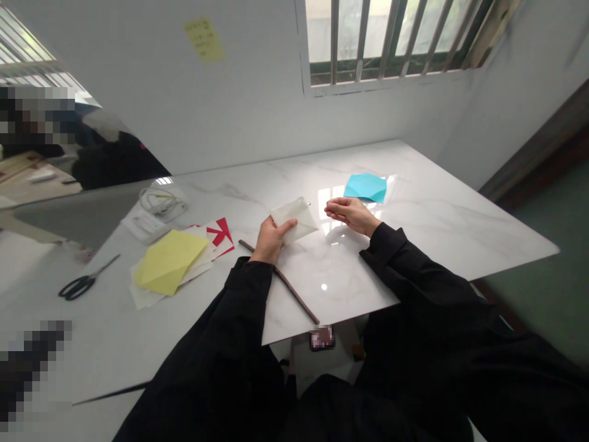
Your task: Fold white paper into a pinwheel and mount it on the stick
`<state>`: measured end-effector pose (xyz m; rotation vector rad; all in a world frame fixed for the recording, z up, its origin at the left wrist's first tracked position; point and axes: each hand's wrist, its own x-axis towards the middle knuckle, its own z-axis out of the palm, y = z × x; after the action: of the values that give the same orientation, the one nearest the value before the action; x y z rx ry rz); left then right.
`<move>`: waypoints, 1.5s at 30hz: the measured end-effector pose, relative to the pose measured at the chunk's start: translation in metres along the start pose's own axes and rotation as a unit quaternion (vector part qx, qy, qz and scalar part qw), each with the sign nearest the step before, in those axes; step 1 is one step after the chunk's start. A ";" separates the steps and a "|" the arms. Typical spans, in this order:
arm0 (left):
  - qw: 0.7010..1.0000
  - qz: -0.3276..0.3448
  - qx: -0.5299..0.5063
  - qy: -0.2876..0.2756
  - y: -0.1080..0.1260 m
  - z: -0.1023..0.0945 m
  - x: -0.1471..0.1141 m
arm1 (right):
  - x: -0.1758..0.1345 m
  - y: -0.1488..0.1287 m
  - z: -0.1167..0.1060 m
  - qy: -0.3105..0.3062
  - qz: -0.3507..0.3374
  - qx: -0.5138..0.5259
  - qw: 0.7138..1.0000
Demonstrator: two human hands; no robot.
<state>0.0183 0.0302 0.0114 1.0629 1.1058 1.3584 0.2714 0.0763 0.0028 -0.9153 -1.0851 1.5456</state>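
Observation:
My left hand point(271, 238) grips a pale cream piece of folded paper point(301, 220), thumb on top, just above the table. To its right, my right hand point(352, 213) is raised over the table with the fingers drawn together; whether anything small is between the fingertips I cannot make out. Behind the right hand lies a creased blue sheet of paper point(367, 186). A thin brown stick point(297, 296) runs under my left wrist, slanting towards the table's front edge.
On the left, a yellow sheet point(170, 261) tops white papers beside red paper cut-outs point(221, 233). Black-handled scissors point(83, 284) and a white power strip with cable point(150, 221) lie nearby. The marbled table point(437, 227) meets a wall behind.

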 end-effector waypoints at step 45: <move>0.995 -0.057 0.051 -0.057 0.001 0.002 -0.004 | -0.011 0.012 0.021 -0.064 -0.173 -0.300 0.936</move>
<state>0.0208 0.0259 0.0132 1.1201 1.1435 1.1477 0.2504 0.0604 -0.0013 -0.9582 -1.7651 0.9993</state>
